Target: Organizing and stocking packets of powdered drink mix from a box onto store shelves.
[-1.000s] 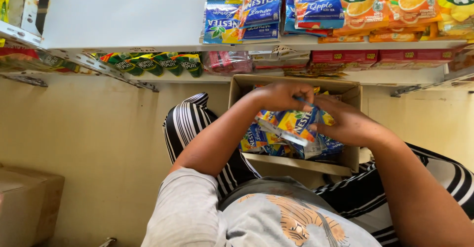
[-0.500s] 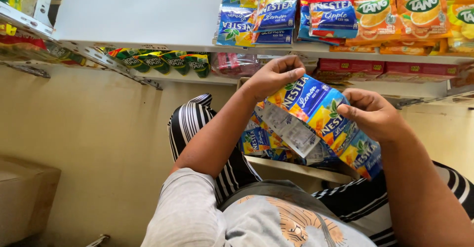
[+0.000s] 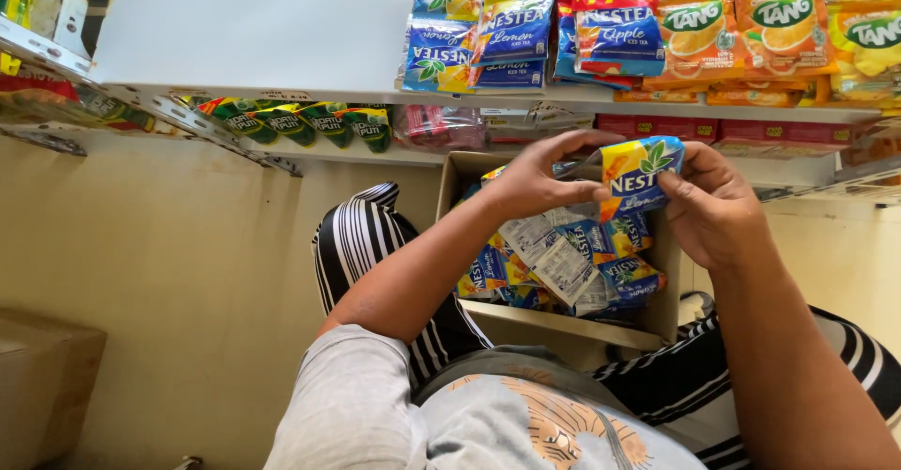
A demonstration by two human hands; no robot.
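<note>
Left hand (image 3: pixel 530 184) and right hand (image 3: pixel 709 202) both pinch top sachet of blue-yellow iced-tea sachet strip (image 3: pixel 638 174), raised above open cardboard box (image 3: pixel 657 315) so rest hangs down into it. Box sits between knees, near shelf (image 3: pixel 282 94) with hanging drink-powder packets (image 3: pixel 713 29) beyond.

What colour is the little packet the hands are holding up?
The packet is blue and yellow with a green leaf, seen in the head view.
</note>
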